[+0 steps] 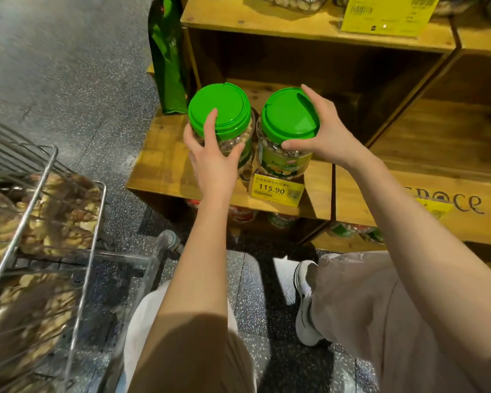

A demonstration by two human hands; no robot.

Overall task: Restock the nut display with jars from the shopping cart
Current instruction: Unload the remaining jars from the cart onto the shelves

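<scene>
L hand (pixel 210 157) gripped the left jar (pixel 227 106), R hand (pixel 321 131) the right jar (pixel 287 117), both on a wood shelf (pixel 165 165) w/ a price tag (pixel 277 190). Floor (pixel 82 80) was speckled grey, cart (pixel 98 217) at left.

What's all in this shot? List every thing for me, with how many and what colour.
left jar: one, clear with green lid, on the wooden shelf
right jar: one, same colours, just right of it
wooden shelf: one, honey-brown, under both jars
price tag: one, yellow, at the shelf edge before the right jar
green bag: one, standing at the shelf's left end
lower jars: several, count unclear, beneath the shelf
shopping cart: one, silver wire, far left, holding blurred brownish goods
shoe: one, white, on the speckled floor
left hand: grips the left jar, forefinger on its lid
right hand: grips the right jar's lid
</scene>
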